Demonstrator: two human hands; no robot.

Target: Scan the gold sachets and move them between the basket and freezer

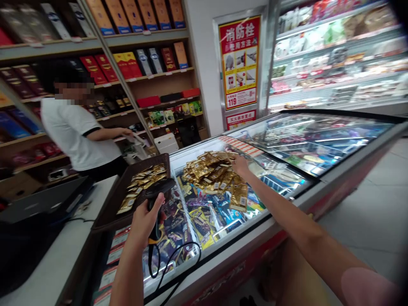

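My left hand [149, 214] is wrapped round the grip of a black barcode scanner [161, 187], whose cord loops down over the freezer's front edge. To the left of the scanner head, a dark brown tray [110, 214] holds a layer of gold foil packets [145, 180]. A larger heap of gold foil packets [210, 172] lies on the glass top of the chest freezer [255, 238]. At the right side of this heap, my right hand [241, 165] has its fingers closed on a gold packet; the fingertips are partly hidden.
A person [79, 127] in a white shirt stands at the left, handling a plastic bag [137, 146]. Shelves [143, 36] of boxes rise behind. On the left is a white counter [73, 246] with a laptop [41, 204]. A lit display fridge [334, 55] stands far right.
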